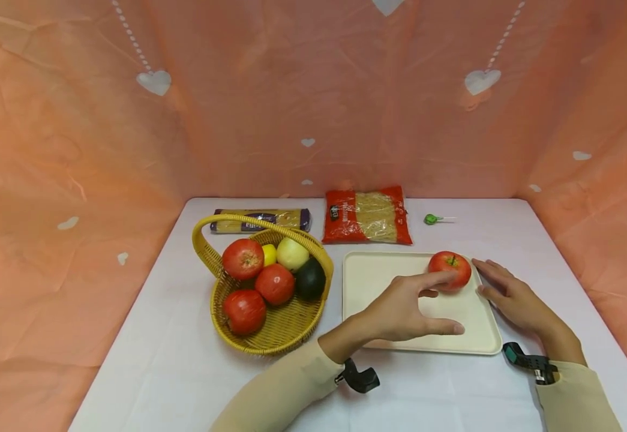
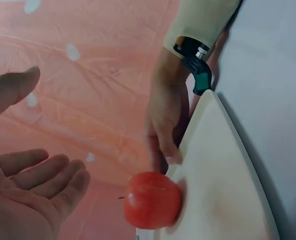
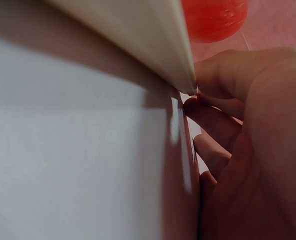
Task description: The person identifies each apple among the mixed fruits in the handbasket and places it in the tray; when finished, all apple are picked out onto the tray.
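Observation:
A red apple [image 1: 450,271] with a short stem sits near the far right corner of a cream tray [image 1: 383,273]. My left hand [image 1: 407,309] hovers over the tray, thumb and fingers spread wide apart with nothing between them. Its fingertips overlap the apple in the head view, but the left wrist view shows a gap between the hand [image 2: 32,195] and the apple [image 2: 153,200]. At the tray's right side my right hand [image 1: 518,303] holds the rim, thumb on the edge. In the right wrist view its other fingers [image 3: 215,122] reach along and below the rim.
Left of the tray stands a yellow wicker basket [image 1: 286,339] with a tall handle, holding several fruits and vegetables. Along the back lie a spaghetti pack [image 1: 286,219], a red pasta bag [image 1: 372,216] and a small green lollipop [image 1: 432,219]. Orange cloth [image 1: 345,108] walls the table.

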Demonstrator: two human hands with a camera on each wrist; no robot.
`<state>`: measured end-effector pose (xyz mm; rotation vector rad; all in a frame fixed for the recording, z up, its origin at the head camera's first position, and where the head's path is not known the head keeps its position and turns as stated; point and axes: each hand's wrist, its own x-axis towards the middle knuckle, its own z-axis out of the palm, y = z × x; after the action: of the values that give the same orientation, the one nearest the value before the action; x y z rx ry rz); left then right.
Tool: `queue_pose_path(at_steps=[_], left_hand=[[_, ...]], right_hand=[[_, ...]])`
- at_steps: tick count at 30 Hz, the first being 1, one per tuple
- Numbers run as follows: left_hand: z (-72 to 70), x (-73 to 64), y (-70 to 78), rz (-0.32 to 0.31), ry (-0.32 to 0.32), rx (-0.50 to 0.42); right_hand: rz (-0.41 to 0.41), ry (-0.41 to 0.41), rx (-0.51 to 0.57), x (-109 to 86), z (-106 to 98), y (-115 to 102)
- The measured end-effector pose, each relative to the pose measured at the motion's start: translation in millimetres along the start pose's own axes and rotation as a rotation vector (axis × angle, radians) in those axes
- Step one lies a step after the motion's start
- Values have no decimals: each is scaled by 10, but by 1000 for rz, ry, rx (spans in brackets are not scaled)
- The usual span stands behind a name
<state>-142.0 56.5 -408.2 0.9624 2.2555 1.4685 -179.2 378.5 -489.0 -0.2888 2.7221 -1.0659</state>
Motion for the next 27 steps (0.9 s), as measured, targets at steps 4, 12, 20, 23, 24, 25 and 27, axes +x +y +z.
queue_pose_path(at_steps=[4, 12, 20, 23, 24, 25, 27], left_hand=[[-111, -182, 33, 16, -54, -72], [-429, -518, 40, 100, -198, -192], [-893, -1023, -46, 44, -243, -206], [-1099, -1245, -112, -2, -221, -170], [-1170, -1321, -140, -6, -212, -157], [-1242, -1400, -172, -14, -200, -141], [-1388, -1561, -240, -17, -175, -98]], right_hand=[[14, -15, -4, -6, -7, 1], [22, -11, -7, -24, -26, 0], [28, -13, 8, -14, -26, -9], [22, -8, 8, -9, -22, -19], [23, -8, 7, -8, -21, -23], [18, -7, 5, -6, -19, -21], [10, -4, -3, -4, -13, -15]])
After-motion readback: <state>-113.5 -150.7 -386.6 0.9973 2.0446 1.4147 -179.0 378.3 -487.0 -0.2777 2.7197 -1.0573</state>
